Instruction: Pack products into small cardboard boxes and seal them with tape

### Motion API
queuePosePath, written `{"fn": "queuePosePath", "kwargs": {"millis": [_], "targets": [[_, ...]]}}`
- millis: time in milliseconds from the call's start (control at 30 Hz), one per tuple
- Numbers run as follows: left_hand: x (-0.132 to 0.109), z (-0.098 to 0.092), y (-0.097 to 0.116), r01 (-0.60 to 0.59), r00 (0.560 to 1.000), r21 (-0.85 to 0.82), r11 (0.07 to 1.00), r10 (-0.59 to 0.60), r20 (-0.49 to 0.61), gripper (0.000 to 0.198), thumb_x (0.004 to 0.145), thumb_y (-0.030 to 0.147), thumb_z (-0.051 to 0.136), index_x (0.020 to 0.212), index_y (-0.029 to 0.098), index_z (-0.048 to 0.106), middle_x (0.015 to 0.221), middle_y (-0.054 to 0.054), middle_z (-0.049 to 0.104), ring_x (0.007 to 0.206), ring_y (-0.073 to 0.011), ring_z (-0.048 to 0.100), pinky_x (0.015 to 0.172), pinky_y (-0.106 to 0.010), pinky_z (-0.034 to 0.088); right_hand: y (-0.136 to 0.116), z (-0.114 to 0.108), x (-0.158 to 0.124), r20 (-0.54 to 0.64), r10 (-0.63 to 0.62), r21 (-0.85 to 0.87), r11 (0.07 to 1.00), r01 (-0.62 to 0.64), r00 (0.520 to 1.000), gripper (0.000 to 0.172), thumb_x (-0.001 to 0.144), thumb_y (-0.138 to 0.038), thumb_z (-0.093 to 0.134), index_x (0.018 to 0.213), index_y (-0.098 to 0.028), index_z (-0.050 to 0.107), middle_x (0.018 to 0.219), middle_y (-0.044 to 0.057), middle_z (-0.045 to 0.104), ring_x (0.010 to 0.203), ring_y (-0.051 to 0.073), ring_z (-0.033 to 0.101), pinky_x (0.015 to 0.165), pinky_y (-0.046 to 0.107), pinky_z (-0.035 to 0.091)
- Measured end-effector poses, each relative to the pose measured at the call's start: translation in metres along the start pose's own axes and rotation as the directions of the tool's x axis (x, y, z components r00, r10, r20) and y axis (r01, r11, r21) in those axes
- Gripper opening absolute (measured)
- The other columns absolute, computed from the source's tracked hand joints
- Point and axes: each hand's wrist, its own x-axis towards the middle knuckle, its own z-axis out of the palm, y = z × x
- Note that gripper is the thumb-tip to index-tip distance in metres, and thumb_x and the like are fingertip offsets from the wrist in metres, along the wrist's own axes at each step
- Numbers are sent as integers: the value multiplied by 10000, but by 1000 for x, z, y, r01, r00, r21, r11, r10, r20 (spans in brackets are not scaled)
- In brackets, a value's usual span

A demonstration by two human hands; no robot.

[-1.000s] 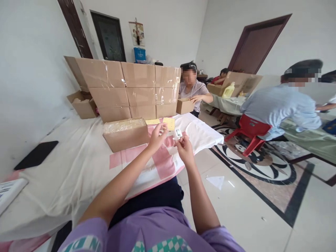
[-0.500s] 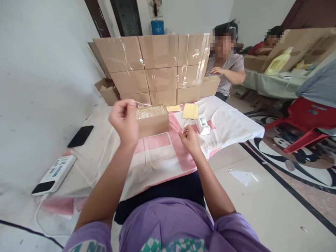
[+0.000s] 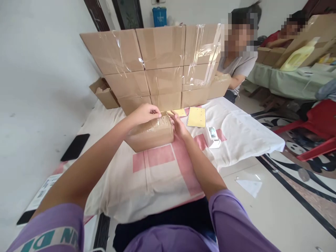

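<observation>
A small cardboard box (image 3: pixel 154 134) with shiny clear tape (image 3: pixel 151 126) over its top lies on the cloth in front of me. My left hand (image 3: pixel 145 113) rests across the top, thumb and fingers closed in a pinch on the tape near the box's right end. Against that right end is my right hand (image 3: pixel 180 125), its fingers stretched out and touching the box's upper corner. Just behind the box lie a yellow card (image 3: pixel 178 112) and a second, larger yellow card (image 3: pixel 196 117). To the right stands a small white tape dispenser (image 3: pixel 212 137).
A wall of taped cardboard boxes (image 3: pixel 160 49) rises behind the work area. An open carton (image 3: pixel 105 92) sits at its left. A black phone (image 3: pixel 75 147) and a white power strip (image 3: pixel 42 196) lie left. A co-worker (image 3: pixel 237 66) sits behind the boxes, near a red stool (image 3: pixel 320 120).
My left hand has come down and right from holding the tape in the air onto the box top. My right hand has moved forward to the box's right end. The box has turned slightly.
</observation>
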Motion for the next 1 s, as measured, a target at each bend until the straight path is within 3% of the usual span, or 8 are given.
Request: {"fn": "queuePosePath", "kwargs": {"millis": [167,267,333,533,700,767,867,1000], "targets": [[7,10,-26,51,998,122,991,-45,-51,177,862,383,710,922,238,791,933,-34,788,874,-227,707,804,-342,491,29,2,-8,45,-29,-45,998,31,999,794,914,-824,520,1521,-313,527,1697,18,435,1615,265,318,1359,493,197],[2,14,-26,57,994,192,980,-38,-105,333,866,405,749,1173,278,775,934,-18,774,941,-246,674,828,-351,474,27,-2,-10,43,-27,-118,993,32,999,827,913,-844,509,1545,-310,510,1682,30,458,1613,266,326,1361,489,205],[-1,13,-22,51,991,186,981,-26,-134,262,890,396,734,1121,287,790,915,-14,769,957,-247,658,836,-352,470,24,-4,-10,48,-30,-150,988,37,998,843,916,-856,488,1553,-304,501,1663,44,483,1594,266,363,1356,483,231],[-1,0,-17,21,939,-157,987,-73,-335,99,878,318,737,816,243,761,796,-7,739,714,-172,619,696,-317,471,20,-5,-14,41,-19,-213,977,27,999,853,928,-865,446,1560,-293,487,1622,74,520,1584,281,376,1342,494,271],[1,-14,-19,-238,821,-409,881,-42,-569,120,885,307,753,791,237,730,713,27,630,686,-122,557,717,-314,476,15,-4,-17,35,-14,-237,971,22,999,847,920,-869,459,1548,-301,483,1601,81,531,1577,289,381,1340,519,270],[-2,-20,-14,-236,856,-482,844,-54,-515,165,877,341,773,767,233,715,659,35,557,652,-113,507,700,-313,460,13,-4,-18,42,-16,-245,969,26,999,848,922,-863,466,1543,-285,480,1594,95,535,1585,291,367,1339,517,270],[-6,-24,-4,48,972,-496,867,-156,-178,238,840,408,803,719,222,718,623,17,554,613,-126,506,637,-311,438,11,-5,-17,47,-16,-232,972,27,999,846,926,-853,474,1537,-267,471,1613,110,512,1584,295,369,1333,514,284],[-6,-16,1,242,970,-302,922,-232,68,223,846,443,766,749,242,776,749,-16,697,687,-174,610,611,-309,439,12,-5,-16,29,-8,-251,968,15,1000,836,909,-871,481,1502,-282,510,1582,97,543,1581,312,362,1326,531,283]]}}
